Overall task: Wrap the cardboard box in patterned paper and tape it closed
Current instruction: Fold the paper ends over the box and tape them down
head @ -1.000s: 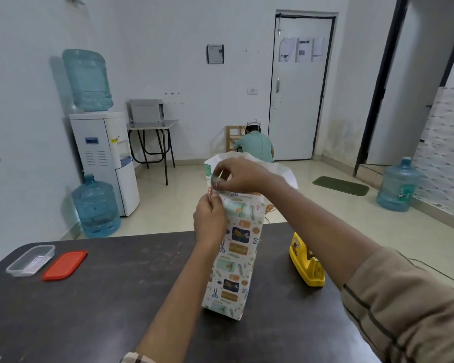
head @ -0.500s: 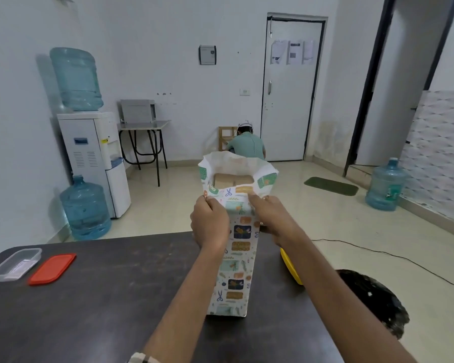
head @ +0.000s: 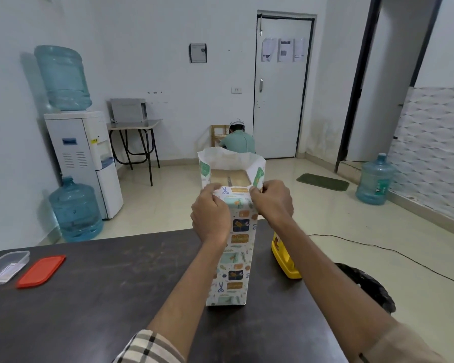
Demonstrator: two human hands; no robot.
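Head view. Cardboard box (head: 220, 178), upright, centre frame, stood on the dark tabletop (head: 102, 284), sleeved in patterned paper (head: 236, 247) open at top. Paper's near top edge is pinched by left grip (head: 211, 216) and right grip (head: 271, 203).

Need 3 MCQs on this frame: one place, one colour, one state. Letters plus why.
1. Where does the yellow dispenser stand relative to the box?
A) to its left
B) to its right
C) on top of it
2. The lid beside the clear tub is:
A) blue
B) red
C) green
3. The paper at the box's top is:
A) taped shut
B) torn off
C) open

1 B: it sits on the table right of the box.
2 B: the lid is plainly red.
3 C: cardboard shows inside, and the left hand and right hand pinch the near edge.
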